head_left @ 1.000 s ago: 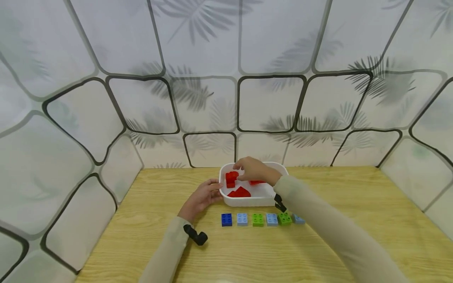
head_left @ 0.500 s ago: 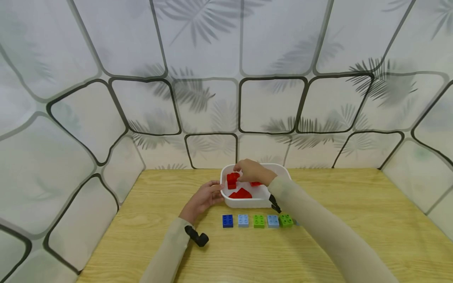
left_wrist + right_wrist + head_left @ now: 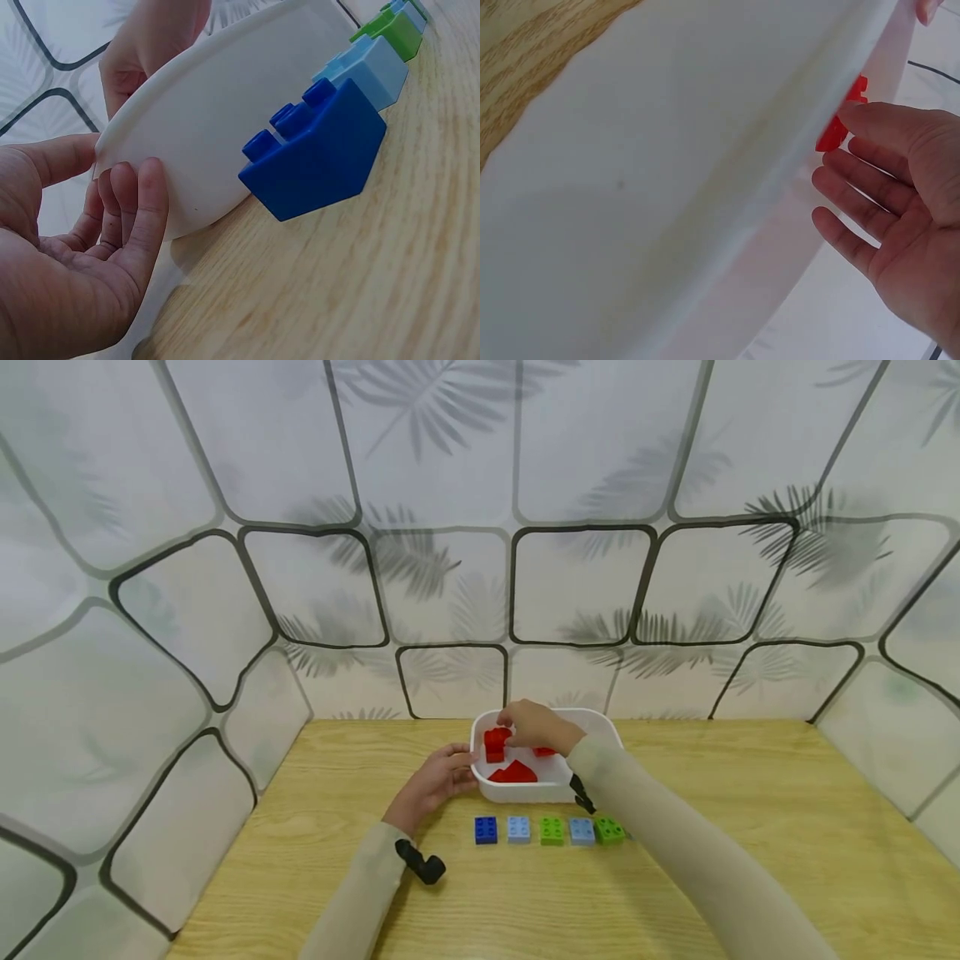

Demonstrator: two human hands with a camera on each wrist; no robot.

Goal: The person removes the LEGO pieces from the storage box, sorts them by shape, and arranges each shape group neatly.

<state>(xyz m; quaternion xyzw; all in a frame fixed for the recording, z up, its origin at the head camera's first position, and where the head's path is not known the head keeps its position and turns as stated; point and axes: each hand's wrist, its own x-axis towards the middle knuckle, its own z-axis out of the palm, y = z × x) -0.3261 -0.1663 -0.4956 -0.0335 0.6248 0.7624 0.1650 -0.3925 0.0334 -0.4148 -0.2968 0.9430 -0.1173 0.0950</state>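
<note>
A pale wall (image 3: 570, 581) with leaf prints rises behind the wooden table (image 3: 525, 910). The person's two beige sleeves (image 3: 675, 835) stretch across it to the white tub (image 3: 525, 792), which sits near the back edge. The left hand (image 3: 438, 778) grips the tub's left end, fingers against the outer wall. The right hand (image 3: 542, 727) reaches inside, thumb against a red block (image 3: 494, 750) at the tub's left; from here I can't tell whether it's pinched. A second red piece (image 3: 514, 772) lies by the front wall. Before the tub, small bricks line up: dark blue (image 3: 486, 830), light blue (image 3: 518, 830), green (image 3: 552, 831), light blue, green.
</note>
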